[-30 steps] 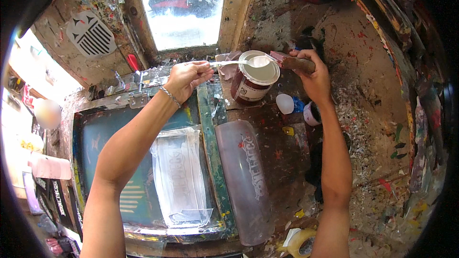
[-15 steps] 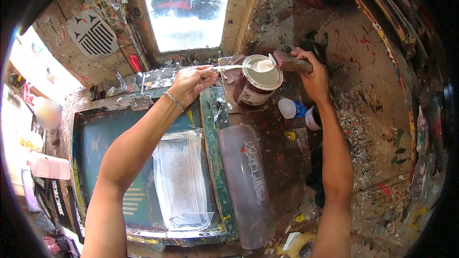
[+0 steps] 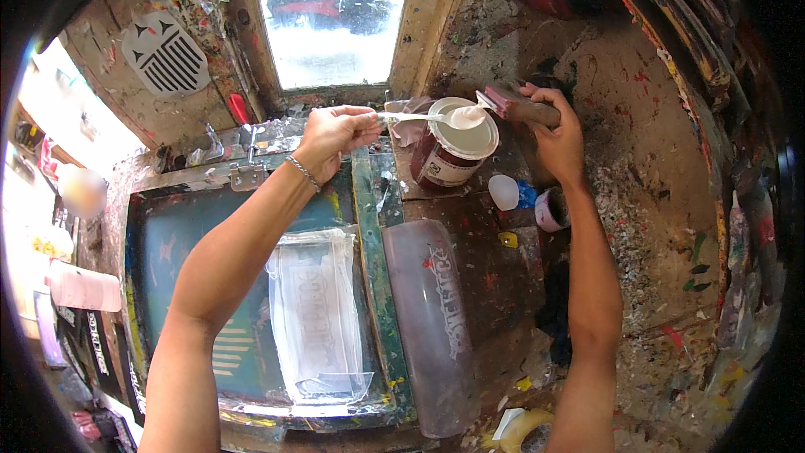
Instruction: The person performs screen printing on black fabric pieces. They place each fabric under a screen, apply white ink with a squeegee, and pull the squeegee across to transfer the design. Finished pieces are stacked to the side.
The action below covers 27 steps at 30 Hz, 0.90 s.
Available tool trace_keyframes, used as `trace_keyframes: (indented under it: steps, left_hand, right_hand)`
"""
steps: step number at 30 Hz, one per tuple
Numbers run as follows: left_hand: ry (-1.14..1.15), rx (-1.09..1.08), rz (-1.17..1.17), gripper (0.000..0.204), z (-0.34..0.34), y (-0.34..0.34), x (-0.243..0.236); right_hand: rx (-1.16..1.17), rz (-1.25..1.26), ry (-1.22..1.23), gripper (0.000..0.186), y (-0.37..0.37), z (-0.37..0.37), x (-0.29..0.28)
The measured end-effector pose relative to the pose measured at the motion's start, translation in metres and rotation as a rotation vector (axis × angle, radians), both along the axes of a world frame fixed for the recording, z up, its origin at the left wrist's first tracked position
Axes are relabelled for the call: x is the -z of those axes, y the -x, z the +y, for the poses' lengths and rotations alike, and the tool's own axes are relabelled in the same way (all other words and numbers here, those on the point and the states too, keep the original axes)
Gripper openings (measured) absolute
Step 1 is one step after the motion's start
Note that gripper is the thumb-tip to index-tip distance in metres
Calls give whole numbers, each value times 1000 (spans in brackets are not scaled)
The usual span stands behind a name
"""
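My left hand pinches the handle of a white spoon, whose bowl carries a heap of pale, creamy ink. The spoon is held over the mouth of a dark red tub with a whitish rim. Gripped in my right hand is a squeegee with a stained wooden handle; its blade end is close to the ink on the spoon, and I cannot tell if they touch. Below my left forearm lies a screen-printing frame with a taped, lettered window.
A smoky curved plastic panel with white lettering lies right of the frame. Near the tub are a small white cup, a roll of tape and a yellow bit. Another tape roll is at the front edge. A window stands behind.
The squeegee and my right hand have shifted slightly to the right, and the blade end has lifted a little off the spoon's bowl. My left hand keeps the spoon over the tub.
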<state>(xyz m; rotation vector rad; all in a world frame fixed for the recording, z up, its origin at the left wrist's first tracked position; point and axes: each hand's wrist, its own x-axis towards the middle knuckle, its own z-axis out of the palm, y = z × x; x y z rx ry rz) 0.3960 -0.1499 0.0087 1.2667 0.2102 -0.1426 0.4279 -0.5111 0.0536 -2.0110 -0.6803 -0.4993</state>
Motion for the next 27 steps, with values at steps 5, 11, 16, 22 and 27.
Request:
trace_keyframes:
  steps: [5, 11, 16, 22, 27]
  left_hand:
    - [-30, -28, -41, 21, 2, 1, 0]
    - [11, -20, -52, 19, -3, 1, 2]
    - [28, -45, -55, 16, -1, 2, 4]
    - [56, -26, -78, 16, 1, -2, 12]
    - [25, -32, -80, 16, 0, -1, 10]
  right_hand:
    - [-84, 53, 13, 29, 12, 1, -15]
    - [-85, -4, 194, 39, 10, -2, -23]
    - [-45, -123, 326, 42, -1, 8, -26]
    - [-46, -213, 397, 50, -20, 1, -24]
    - [-16, -305, 422, 48, -34, -5, -22]
